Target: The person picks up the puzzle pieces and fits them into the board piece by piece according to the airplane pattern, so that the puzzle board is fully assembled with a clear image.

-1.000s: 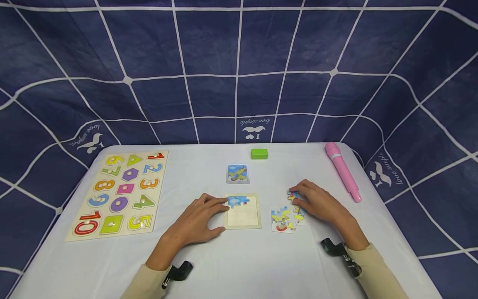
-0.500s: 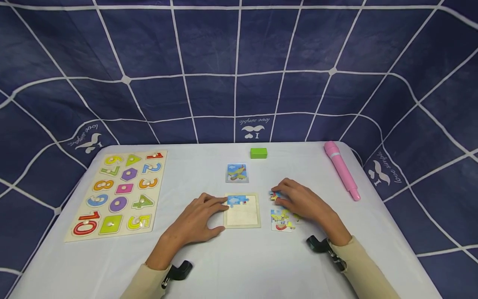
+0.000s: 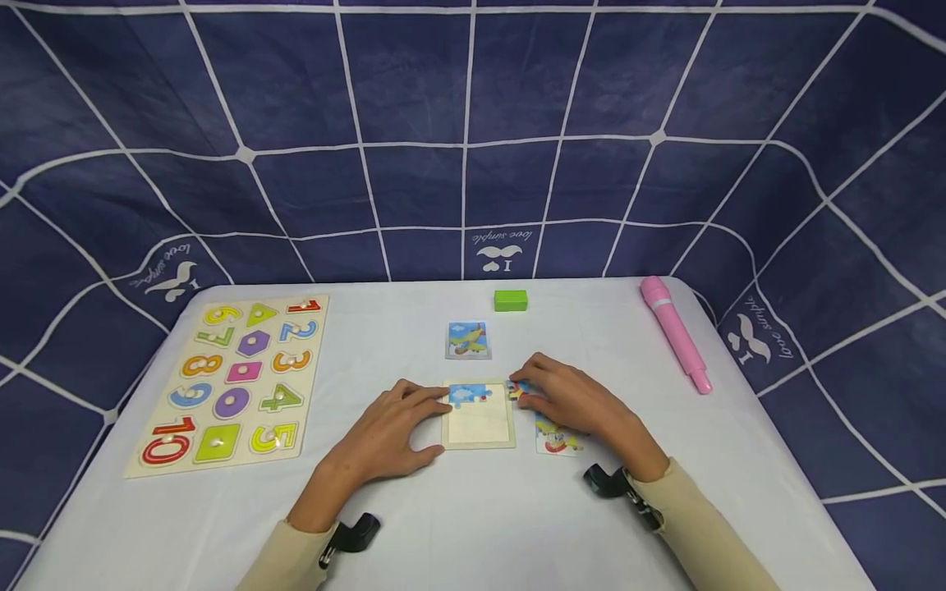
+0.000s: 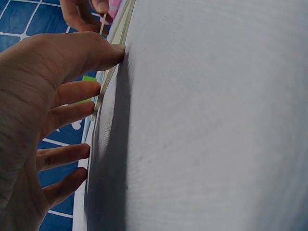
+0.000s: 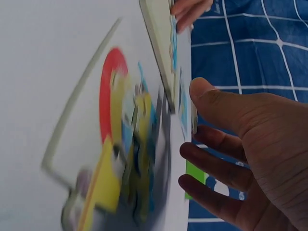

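Note:
My left hand (image 3: pixel 388 431) lies at the left side of a pale wooden puzzle tray (image 3: pixel 479 431). Its index fingertip and thumb touch that edge, seen closely as the thumb (image 4: pixel 103 53) in the left wrist view. Joined blue sky pieces (image 3: pixel 470 394) fill part of the tray's top. Between thumb and forefinger, my right hand (image 3: pixel 580 398) pinches a small jigsaw piece (image 3: pixel 516 389) in blue, red and yellow, right at the tray's top right corner. Below this hand lie loose jigsaw pieces (image 3: pixel 556 437) with yellow and red parts, partly hidden; they look blurred in the right wrist view.
A small airplane picture card (image 3: pixel 467 340) lies behind the tray, with a green block (image 3: pixel 511 300) farther back. At the left is a board of numbers and shapes (image 3: pixel 283 450). A pink microphone-like stick (image 3: pixel 678 338) lies at the right.
My right hand has carried the jigsaw piece leftward from the loose pieces to the tray's right edge. The left hand stays on the tray's left side.

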Demonstrator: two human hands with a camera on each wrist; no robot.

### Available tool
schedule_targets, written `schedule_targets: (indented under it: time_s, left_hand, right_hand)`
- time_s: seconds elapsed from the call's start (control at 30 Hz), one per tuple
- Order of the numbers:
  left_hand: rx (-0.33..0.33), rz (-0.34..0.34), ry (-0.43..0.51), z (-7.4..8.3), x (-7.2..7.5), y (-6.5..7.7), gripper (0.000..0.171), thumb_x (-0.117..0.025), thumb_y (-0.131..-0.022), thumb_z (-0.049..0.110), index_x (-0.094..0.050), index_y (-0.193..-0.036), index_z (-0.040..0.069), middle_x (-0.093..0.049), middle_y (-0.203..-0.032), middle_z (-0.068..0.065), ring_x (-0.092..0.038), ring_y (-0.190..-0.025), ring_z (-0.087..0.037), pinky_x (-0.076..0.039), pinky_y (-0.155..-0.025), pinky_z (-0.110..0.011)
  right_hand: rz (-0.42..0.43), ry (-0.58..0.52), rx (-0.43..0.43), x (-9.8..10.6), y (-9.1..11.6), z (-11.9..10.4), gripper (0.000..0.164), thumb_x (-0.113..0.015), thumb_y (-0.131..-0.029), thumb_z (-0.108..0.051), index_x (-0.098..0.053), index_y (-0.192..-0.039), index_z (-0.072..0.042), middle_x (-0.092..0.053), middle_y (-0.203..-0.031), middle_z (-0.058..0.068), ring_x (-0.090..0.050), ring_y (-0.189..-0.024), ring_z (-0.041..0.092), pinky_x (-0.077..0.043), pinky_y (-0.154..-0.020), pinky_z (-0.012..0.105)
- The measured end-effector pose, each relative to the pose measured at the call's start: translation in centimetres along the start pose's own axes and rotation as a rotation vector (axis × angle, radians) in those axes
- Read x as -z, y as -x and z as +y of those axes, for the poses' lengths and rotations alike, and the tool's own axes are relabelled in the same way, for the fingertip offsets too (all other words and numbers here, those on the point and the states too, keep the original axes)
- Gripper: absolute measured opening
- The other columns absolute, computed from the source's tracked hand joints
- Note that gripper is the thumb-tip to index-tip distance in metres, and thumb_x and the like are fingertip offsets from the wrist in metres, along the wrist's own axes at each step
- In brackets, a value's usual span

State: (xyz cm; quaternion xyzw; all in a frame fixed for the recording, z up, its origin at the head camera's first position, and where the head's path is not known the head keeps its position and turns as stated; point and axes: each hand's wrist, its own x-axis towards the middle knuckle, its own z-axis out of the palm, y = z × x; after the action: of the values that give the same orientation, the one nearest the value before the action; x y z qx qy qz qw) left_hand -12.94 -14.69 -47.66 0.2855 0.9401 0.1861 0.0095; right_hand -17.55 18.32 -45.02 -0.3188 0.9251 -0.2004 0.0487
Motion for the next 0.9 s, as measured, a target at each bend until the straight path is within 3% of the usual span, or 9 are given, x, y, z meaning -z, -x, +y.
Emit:
schedule_targets:
  time_s: [0.37,0.9]
  left_hand:
    - [0.007,-0.007,-0.006,0.0,-0.1,-0.1,0.061,-0.089,-0.086,0.045,-0.072,-0.141,0.026,-0.057,-0.158,0.009,-0.052,-0.132,-0.018,-0.05,-0.106,-0.048]
    - [-0.004,-0.006,-0.007,-0.1,0.0,0.0,0.06,-0.088,-0.087,0.045,-0.072,-0.141,0.025,-0.057,-0.158,0.008,-0.052,-0.132,-0.018,-0.05,-0.105,-0.048]
  right_hand:
    - [0.0,0.036,0.035,-1.2,-1.0,-1.4,0.03,-0.08,-0.1,-0.024,-0.075,-0.128,-0.013,-0.068,-0.123,0.0,-0.066,-0.104,0.012,-0.059,-0.091,0.036]
    - [0.128,0.15,0.086,-2.9,-1.8,-2.0,0.023,-0.085,-0.095,-0.026,-0.08,-0.115,-0.015,-0.071,-0.115,0.001,-0.071,-0.106,0.02,-0.062,-0.087,0.038]
